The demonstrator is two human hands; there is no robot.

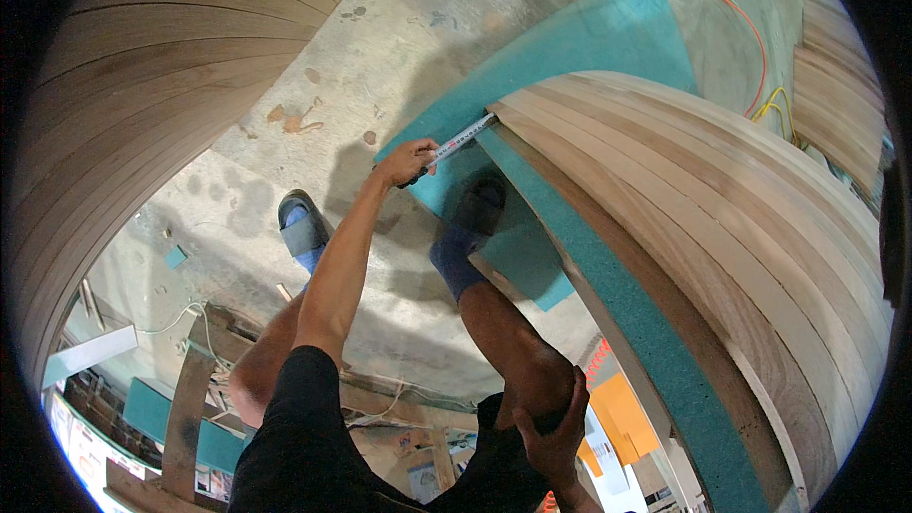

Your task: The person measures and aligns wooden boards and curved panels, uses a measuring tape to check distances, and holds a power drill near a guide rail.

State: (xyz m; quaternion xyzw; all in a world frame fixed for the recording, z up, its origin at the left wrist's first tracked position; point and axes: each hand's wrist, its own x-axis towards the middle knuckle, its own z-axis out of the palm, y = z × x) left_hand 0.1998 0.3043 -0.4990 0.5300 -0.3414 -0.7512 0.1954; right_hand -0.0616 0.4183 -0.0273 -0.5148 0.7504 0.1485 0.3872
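My left hand (407,163) is closed around a tape measure, whose dark case shows only in part beneath my fingers. The pulled-out white tape blade (464,136) reaches up and right to the far corner of a curved panel of wooden planks (665,171). A teal board strip (627,299) runs along that panel's near edge. My right hand (559,427) lies over my right knee, fingers stretched out, with nothing in it.
Another large curved plank panel (161,76) rises at the left. A teal sheet (608,38) lies on the concrete floor (275,147). An orange hose (736,9) and a yellow cord (784,100) run near stacked boards (836,85). Wooden framing (185,408) stands at lower left.
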